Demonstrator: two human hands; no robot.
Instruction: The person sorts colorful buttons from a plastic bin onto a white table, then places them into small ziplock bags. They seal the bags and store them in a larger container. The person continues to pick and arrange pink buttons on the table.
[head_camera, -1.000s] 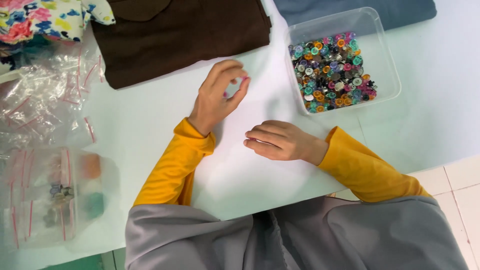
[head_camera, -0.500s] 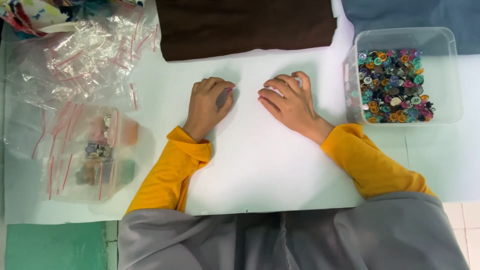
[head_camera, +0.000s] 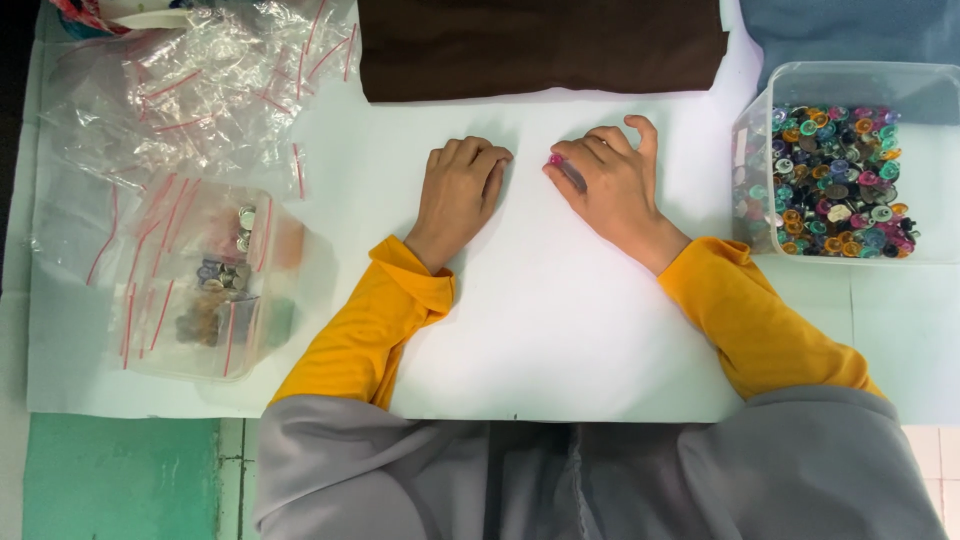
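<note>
My left hand (head_camera: 460, 190) rests knuckles-up on the white table cover (head_camera: 560, 320), fingers curled together with nothing visible in them. My right hand (head_camera: 615, 185) lies just to its right, fingertips pinching a small pink-and-dark piece (head_camera: 556, 161). The two hands' fingertips are a few centimetres apart. A clear plastic tub (head_camera: 930, 85) at the right holds several colourful buttons (head_camera: 835, 180), a hand's width from my right hand. Both arms wear yellow sleeves.
A dark brown folded cloth (head_camera: 540, 45) lies along the far edge and a blue cloth (head_camera: 850, 30) at the far right. Crinkled clear zip bags (head_camera: 190, 90) fill the left. A clear container (head_camera: 215, 275) with small metal pieces sits under some bags.
The small pink-tipped piece was at my left hand's fingertips and is now at my right hand's. My right hand came up from near my body to beside the left.
</note>
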